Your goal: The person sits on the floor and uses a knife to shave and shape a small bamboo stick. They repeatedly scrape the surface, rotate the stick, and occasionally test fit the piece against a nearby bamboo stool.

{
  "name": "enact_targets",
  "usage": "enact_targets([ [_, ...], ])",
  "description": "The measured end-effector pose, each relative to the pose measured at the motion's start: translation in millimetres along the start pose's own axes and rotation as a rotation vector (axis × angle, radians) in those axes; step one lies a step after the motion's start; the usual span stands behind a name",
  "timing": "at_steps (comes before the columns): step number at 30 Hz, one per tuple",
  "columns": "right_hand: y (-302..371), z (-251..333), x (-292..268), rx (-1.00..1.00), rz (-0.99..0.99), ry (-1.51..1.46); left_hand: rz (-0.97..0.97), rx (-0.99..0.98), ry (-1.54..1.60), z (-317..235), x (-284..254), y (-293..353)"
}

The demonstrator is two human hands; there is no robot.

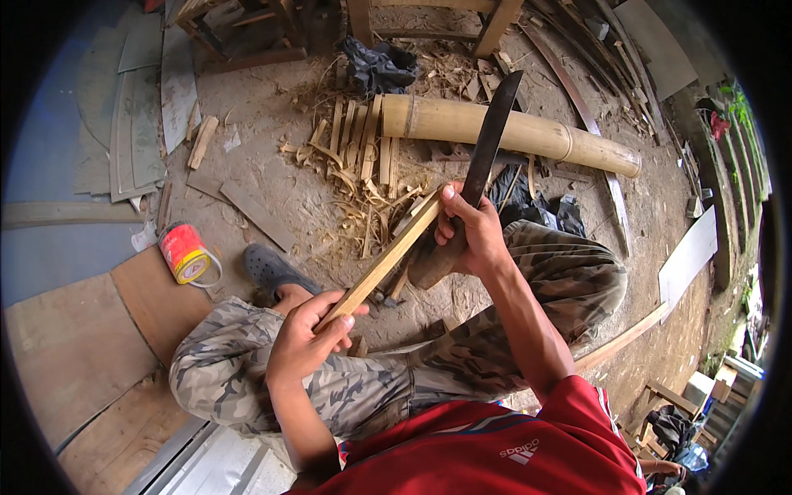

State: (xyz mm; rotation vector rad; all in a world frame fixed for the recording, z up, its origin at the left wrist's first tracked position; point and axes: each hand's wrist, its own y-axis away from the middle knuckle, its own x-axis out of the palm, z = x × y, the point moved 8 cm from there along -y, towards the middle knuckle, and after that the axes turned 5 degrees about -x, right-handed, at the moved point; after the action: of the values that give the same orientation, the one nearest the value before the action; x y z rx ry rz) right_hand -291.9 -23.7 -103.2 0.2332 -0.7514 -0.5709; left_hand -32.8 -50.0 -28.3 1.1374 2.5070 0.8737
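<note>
My left hand is closed around the lower end of a long, pale bamboo strip. The strip slants up to the right across my camouflage-clad legs. In my right hand is a machete with a dark blade pointing up and away from me; its brown handle shows below the fist. The right thumb lies close to the strip's far end; whether it presses on it I cannot tell. Beyond my hands, several cut bamboo strips and curled shavings lie on the dirt floor.
A thick bamboo pole lies across the floor ahead, beside a black plastic bag. To my left stands a red and yellow can near plywood sheets. Wooden furniture legs rise at the back; planks line the right.
</note>
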Motion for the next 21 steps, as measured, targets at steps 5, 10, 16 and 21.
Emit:
enact_targets([
  [5, 3.3, 4.1, 3.0, 0.005, 0.001, 0.031, 0.004, -0.034, 0.069, 9.6, -0.5, -3.5],
  [10, 1.9, 3.3, 3.7, 0.007, -0.007, 0.108, -0.117, -0.065, 0.027, 21.8, -28.6, 5.2],
  [16, -23.3, -31.5, -21.3, 0.068, -0.162, 0.298, -0.505, -0.013, 0.127, 11.4, -74.1, 24.1],
  [21, -34.4, -86.4, -52.3, 0.268, -0.162, 0.688, -0.846, -0.014, -0.394, 17.7, -107.6, -7.6],
])
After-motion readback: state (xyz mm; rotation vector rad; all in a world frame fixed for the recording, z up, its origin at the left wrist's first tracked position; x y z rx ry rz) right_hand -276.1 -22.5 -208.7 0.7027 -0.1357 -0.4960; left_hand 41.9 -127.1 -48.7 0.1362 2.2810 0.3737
